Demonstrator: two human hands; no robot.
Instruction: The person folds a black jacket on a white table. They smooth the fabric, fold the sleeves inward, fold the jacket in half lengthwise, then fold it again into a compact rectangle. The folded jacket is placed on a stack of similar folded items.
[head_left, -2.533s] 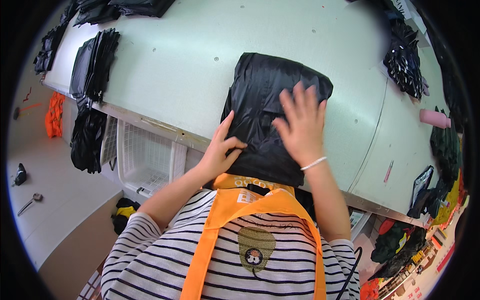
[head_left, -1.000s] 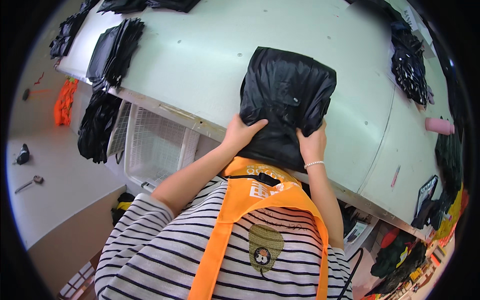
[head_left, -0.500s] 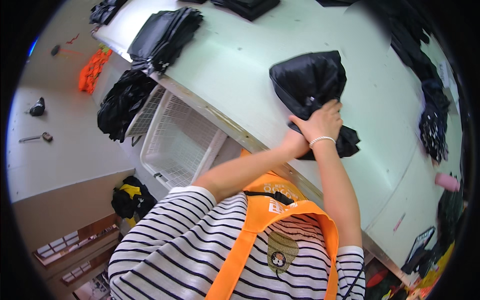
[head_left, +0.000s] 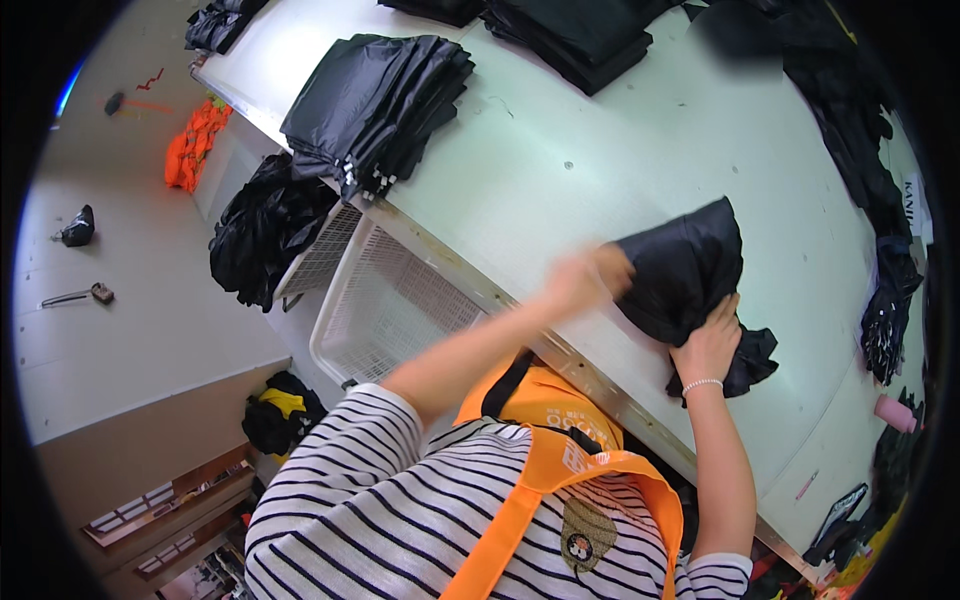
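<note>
A piece of thin, shiny black fabric (head_left: 685,262) lies on the pale table. Its upper part fans out, narrows under my right hand (head_left: 710,348), and a crumpled end spreads out beyond the wrist. My right hand is closed over that narrow part, thumb on one side and fingers on the other, pressing it against the tabletop. Beside the left edge of the fabric is my left hand (head_left: 590,282), smeared by motion. Its fingers cannot be made out, nor whether it touches the fabric.
A stack of flat black fabric pieces (head_left: 375,105) lies at the table's left edge. More black stacks (head_left: 570,40) sit at the far side. Below the front edge stands a white mesh basket (head_left: 390,300). A pink roll (head_left: 895,413) and a phone-like dark object (head_left: 838,512) are at right.
My left hand has come away from beside the right hand, moving left and up to the fabric's edge. The right hand stays on the narrow part. The whole view has shifted.
</note>
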